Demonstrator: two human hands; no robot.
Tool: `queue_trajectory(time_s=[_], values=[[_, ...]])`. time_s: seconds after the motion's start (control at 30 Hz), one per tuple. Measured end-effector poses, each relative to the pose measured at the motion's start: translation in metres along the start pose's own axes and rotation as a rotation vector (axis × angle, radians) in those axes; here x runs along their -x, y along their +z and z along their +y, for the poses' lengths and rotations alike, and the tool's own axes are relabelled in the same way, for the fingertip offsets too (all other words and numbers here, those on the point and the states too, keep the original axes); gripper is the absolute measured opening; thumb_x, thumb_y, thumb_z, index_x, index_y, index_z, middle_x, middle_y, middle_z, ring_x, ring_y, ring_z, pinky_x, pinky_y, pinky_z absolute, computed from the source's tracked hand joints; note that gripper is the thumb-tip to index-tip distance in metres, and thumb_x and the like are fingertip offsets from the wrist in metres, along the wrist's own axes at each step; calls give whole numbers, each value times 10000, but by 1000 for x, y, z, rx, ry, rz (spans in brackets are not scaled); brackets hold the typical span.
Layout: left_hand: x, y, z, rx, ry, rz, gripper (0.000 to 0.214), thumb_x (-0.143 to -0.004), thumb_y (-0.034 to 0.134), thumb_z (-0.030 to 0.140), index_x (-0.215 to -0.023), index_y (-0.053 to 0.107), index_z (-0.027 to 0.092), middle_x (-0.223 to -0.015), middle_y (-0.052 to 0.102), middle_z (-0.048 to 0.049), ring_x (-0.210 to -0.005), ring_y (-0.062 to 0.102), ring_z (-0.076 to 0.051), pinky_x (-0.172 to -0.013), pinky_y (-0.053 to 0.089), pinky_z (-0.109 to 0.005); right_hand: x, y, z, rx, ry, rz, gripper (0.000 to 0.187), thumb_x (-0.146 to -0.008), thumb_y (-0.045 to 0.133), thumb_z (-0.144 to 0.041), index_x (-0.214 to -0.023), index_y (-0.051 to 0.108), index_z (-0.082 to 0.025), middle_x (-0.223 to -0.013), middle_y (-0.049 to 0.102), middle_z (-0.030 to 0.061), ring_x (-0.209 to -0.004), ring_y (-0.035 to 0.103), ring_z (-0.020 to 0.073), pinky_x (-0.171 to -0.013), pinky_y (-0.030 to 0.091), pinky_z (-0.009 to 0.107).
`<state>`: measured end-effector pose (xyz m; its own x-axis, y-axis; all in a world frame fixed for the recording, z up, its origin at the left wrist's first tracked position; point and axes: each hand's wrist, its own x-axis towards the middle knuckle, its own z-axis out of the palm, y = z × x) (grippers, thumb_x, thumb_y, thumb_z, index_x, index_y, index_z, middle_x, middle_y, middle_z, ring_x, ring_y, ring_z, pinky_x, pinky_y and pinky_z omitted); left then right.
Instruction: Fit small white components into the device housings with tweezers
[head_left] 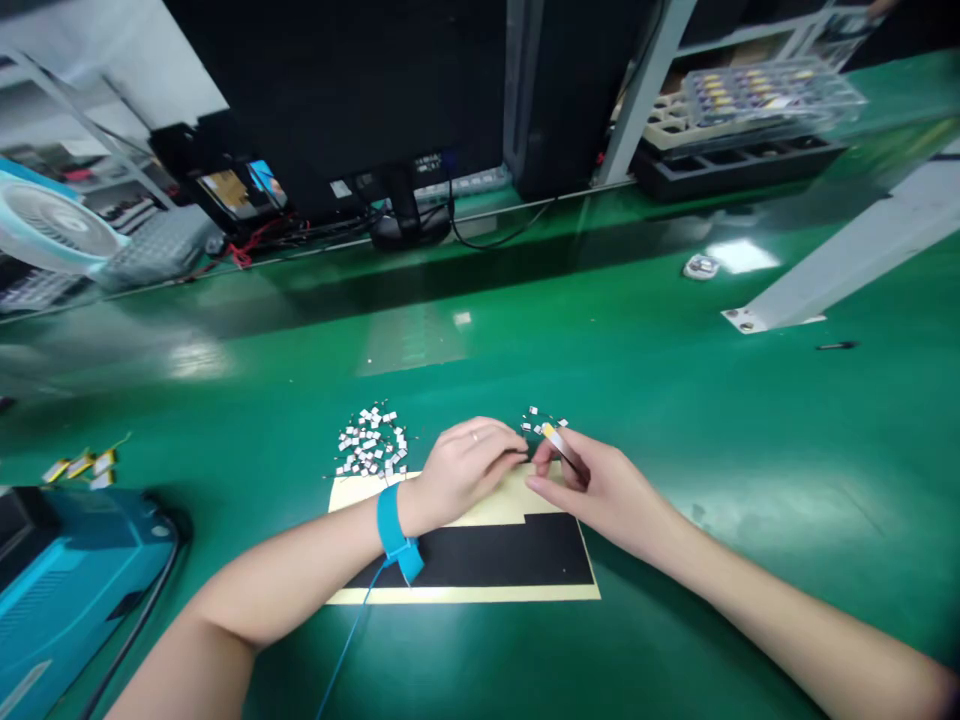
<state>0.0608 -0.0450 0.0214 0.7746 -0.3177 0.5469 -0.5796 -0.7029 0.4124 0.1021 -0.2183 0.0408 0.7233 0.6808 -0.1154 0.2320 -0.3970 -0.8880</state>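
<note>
My right hand (592, 490) pinches a small flat yellow-and-white cell (553, 434) between thumb and fingers. My left hand (469, 470) lies curled on a cream sheet (465, 594) with a black strip, its fingertips close to that cell. Whether the left hand grips anything is hidden. A blue anti-static strap (394, 530) circles my left wrist, with a thin blue cord trailing down. To the left of my hands sits a heap of tiny white wired parts (371, 440). A smaller scatter of them (541, 420) lies just beyond my right fingers.
A few yellow cells (79, 465) lie at the left on the green bench mat. A blue machine (75, 590) fills the lower left corner. Further off are a black pen (836, 345), a white fan (52, 225), a dark monitor (330, 90) and stacked parts trays (772, 100).
</note>
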Motion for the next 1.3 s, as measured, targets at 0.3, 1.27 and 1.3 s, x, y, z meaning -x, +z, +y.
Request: queue_trajectory(time_s=[0.3, 1.27, 1.3], values=[[-2, -77, -42, -566, -331, -394, 191, -728, 583, 154, -918, 586, 138, -941, 637, -77, -868, 589, -228, -767, 487, -347, 16, 2, -3, 544, -187, -167, 101, -735, 593, -160, -831, 608, -186, -831, 610, 24, -679, 589, 188, -555, 388, 258], [6, 6, 9, 900, -725, -27, 31, -717, 585, 132, -709, 613, 120, -787, 616, -51, -696, 607, -103, -678, 529, -227, 34, 18, -16, 1042, -447, -260, 266, -665, 416, 53, -804, 547, -131, -783, 541, 43, -529, 520, 172, -389, 223, 264], [6, 6, 10, 868, -707, -52, 53, -723, 575, 125, -714, 627, 121, -790, 615, -53, -718, 606, -108, -695, 528, -232, 33, 18, -16, 1030, -440, -258, 267, -660, 411, 59, -797, 543, -130, -778, 543, 47, -531, 520, 174, -390, 211, 261]])
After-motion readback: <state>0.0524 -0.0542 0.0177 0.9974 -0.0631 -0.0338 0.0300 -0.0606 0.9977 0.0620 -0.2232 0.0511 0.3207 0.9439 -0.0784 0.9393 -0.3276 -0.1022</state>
